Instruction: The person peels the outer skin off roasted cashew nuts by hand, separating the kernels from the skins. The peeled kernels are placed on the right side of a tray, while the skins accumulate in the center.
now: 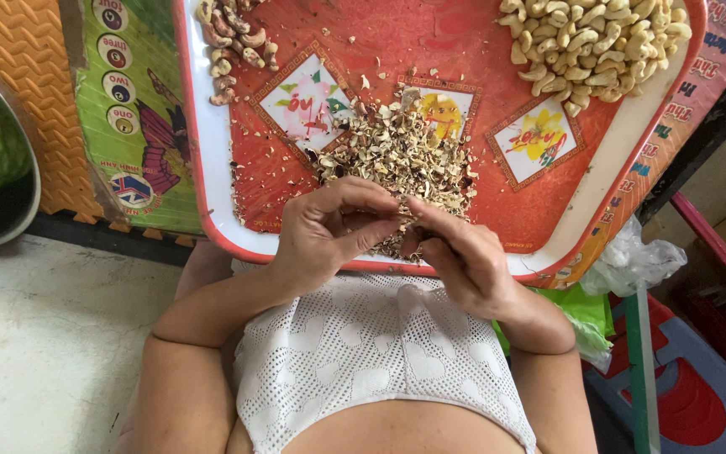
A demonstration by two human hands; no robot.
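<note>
I see my left hand (325, 235) and right hand (464, 256) pinched together on a small nut (402, 227) (mostly hidden), above the shell pile (397, 155) on the red tray (203, 151).

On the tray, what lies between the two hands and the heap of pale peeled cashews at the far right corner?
In the head view, a heap of peel scraps and bare red tray separate the hands from the peeled cashews.

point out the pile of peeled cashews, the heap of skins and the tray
pile of peeled cashews (597, 44), head view, middle of the pale pile at top right
heap of skins (397, 155), head view, centre of the brown flakes above the hands
tray (203, 160), head view, its white left rim
</note>
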